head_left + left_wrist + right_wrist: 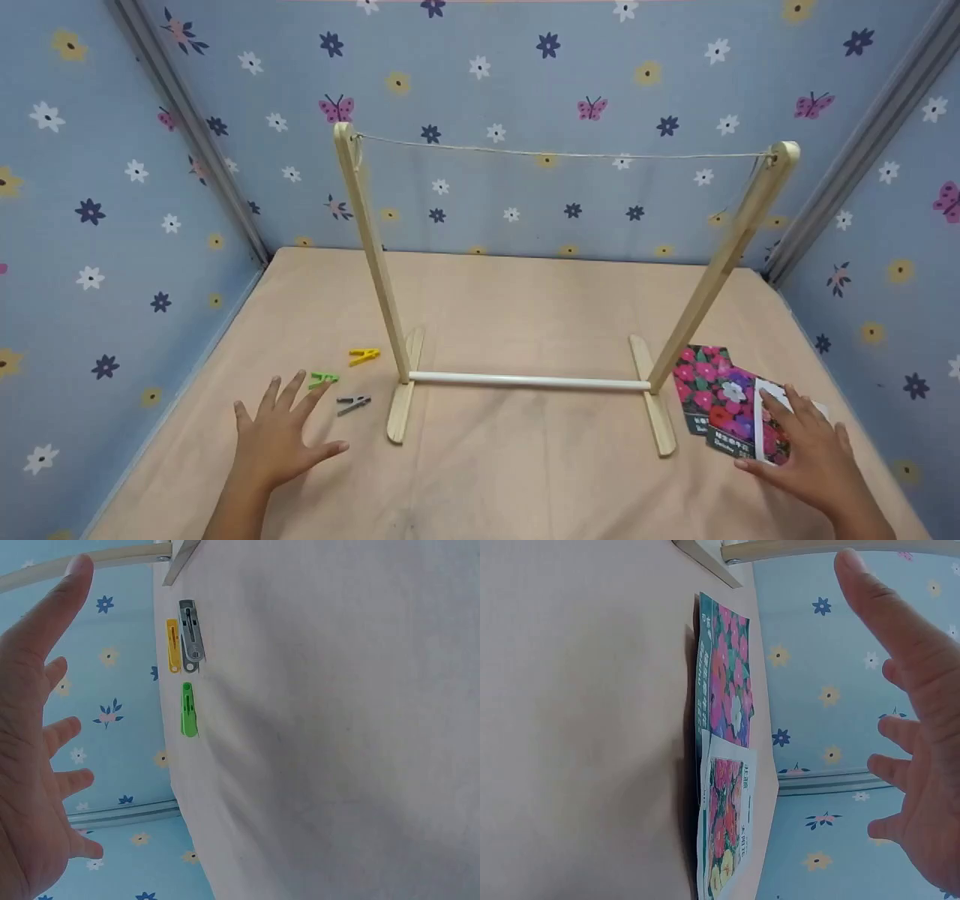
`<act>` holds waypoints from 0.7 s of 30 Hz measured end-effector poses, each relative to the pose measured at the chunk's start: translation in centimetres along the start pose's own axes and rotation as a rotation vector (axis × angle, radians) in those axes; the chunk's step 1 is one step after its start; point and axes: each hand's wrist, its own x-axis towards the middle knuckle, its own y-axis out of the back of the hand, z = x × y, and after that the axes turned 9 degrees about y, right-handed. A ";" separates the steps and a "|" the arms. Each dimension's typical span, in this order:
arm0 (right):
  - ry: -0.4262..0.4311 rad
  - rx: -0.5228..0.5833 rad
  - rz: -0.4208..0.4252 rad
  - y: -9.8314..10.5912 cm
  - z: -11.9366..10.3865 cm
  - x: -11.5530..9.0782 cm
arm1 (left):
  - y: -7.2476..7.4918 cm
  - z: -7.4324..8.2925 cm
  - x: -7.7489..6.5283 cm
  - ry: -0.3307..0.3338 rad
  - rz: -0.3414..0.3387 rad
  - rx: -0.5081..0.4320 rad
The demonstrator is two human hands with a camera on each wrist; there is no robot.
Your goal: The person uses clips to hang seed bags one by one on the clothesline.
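My left hand (279,442) hovers with its fingers spread, holding nothing, near three clothespins. They are a yellow clothespin (364,355), a green clothespin (322,379) and a grey clothespin (353,404), lying on the table to the left of a wooden stand. On the other side, my right hand (810,457) is spread above overlapping flower seed packets. A white-bordered packet (726,817) lies partly over a dark-edged packet with pink flowers (731,405), and another pink-flower packet (701,375) shows behind. Neither hand grips anything in its wrist view.
The stand has a left post (375,262), a right post (724,262), flat wooden feet and a white crossbar (525,381) low between them. A thin string (525,153) is tied between the post tops. Flower-patterned walls (480,90) enclose the table (525,465).
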 end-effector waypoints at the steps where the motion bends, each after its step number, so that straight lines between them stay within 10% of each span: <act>1: -0.004 0.010 0.004 0.1 0.1 0.0 | 0.1 0.1 0.0 -0.001 0.004 -0.018; 21: -0.168 0.121 0.090 0.4 2.2 -0.8 | 0.2 0.6 0.6 -0.064 0.045 -0.494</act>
